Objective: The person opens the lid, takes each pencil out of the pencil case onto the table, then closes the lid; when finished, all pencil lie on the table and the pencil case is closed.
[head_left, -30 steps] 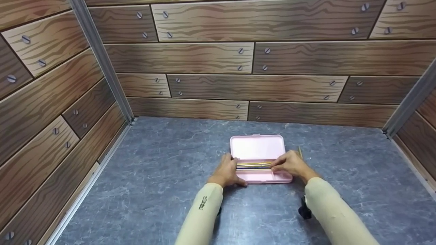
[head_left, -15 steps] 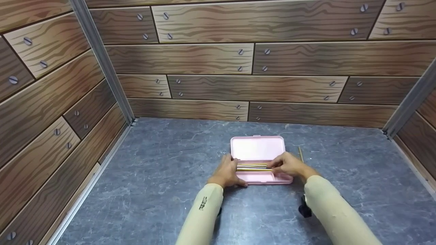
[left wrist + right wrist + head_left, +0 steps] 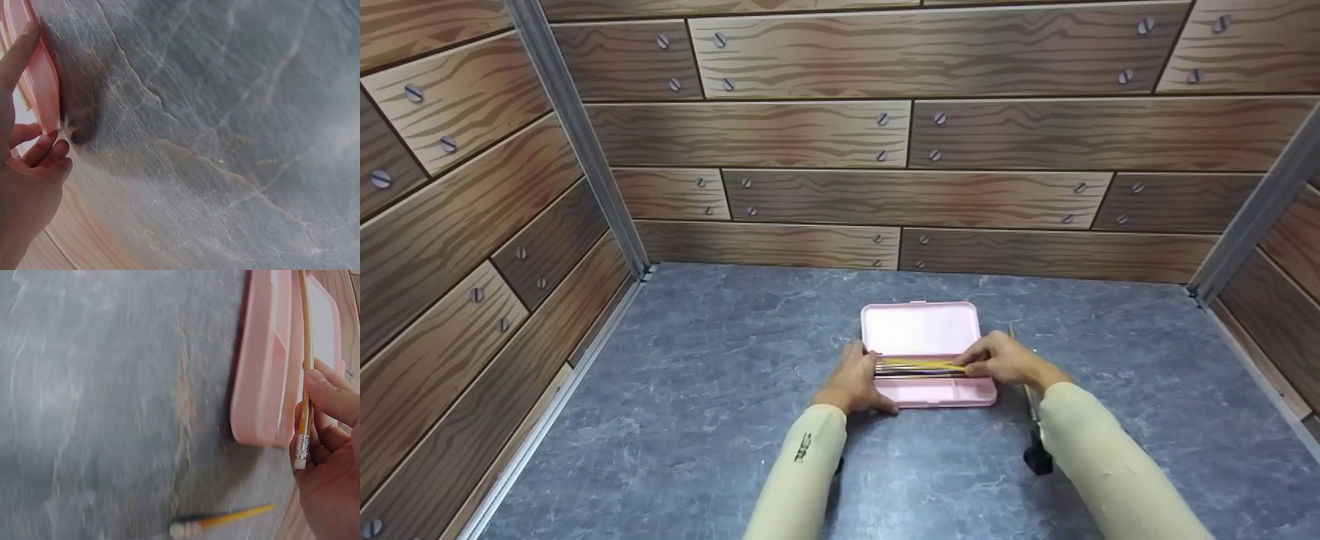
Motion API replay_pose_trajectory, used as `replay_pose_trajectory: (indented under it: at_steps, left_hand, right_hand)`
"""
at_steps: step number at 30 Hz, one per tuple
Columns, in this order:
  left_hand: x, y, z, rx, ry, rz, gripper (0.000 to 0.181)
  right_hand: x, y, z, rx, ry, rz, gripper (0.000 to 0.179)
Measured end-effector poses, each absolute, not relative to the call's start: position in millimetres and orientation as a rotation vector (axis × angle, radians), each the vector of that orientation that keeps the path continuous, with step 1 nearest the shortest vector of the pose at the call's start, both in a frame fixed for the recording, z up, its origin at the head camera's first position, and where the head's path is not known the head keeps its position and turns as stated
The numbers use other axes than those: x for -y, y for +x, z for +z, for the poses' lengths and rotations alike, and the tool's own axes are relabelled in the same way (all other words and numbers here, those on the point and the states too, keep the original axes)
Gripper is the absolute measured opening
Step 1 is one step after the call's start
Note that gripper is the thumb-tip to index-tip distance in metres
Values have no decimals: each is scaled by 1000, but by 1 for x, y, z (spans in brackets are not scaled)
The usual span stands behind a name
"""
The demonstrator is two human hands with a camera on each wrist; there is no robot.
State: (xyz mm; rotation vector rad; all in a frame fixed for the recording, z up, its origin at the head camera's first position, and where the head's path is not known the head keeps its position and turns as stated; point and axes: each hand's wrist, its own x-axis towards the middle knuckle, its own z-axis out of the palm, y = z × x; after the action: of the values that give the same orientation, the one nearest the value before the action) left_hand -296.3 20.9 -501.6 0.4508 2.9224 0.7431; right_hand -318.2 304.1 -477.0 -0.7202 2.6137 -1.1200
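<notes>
An open pink pencil case (image 3: pixel 919 330) lies on the table, its lid folded back to the far side. Several pencils (image 3: pixel 915 369) run lengthwise in its long compartment. My left hand (image 3: pixel 851 379) grips the case's left end, thumb at the near edge; the left wrist view shows the fingers (image 3: pixel 40 149) around the pink end. Over the right end, my right hand (image 3: pixel 1009 360) pinches a yellow pencil (image 3: pixel 305 405) between thumb and fingers. That pencil's white eraser points back toward the palm, and its other end reaches over the case.
Another yellow pencil (image 3: pixel 230 518) with a white eraser lies on the grey table just right of the case, partly behind my right hand in the head view. Wood-patterned walls (image 3: pixel 780 244) stand at the back and sides. A black object (image 3: pixel 1039 457) shows beside my right forearm.
My right hand has shifted slightly right along the pencils, with a yellow pencil now in its pinch. The left hand stays on the case. The head view has turned a little.
</notes>
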Motion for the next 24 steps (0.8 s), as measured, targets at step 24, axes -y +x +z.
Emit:
replay_pose_trajectory:
  at_steps: [24]
  left_hand:
    - [-22, -295, -500, -2880, 419, 778, 83]
  right_hand:
    - [-404, -275, -481, -2878, -107, -1459, 30]
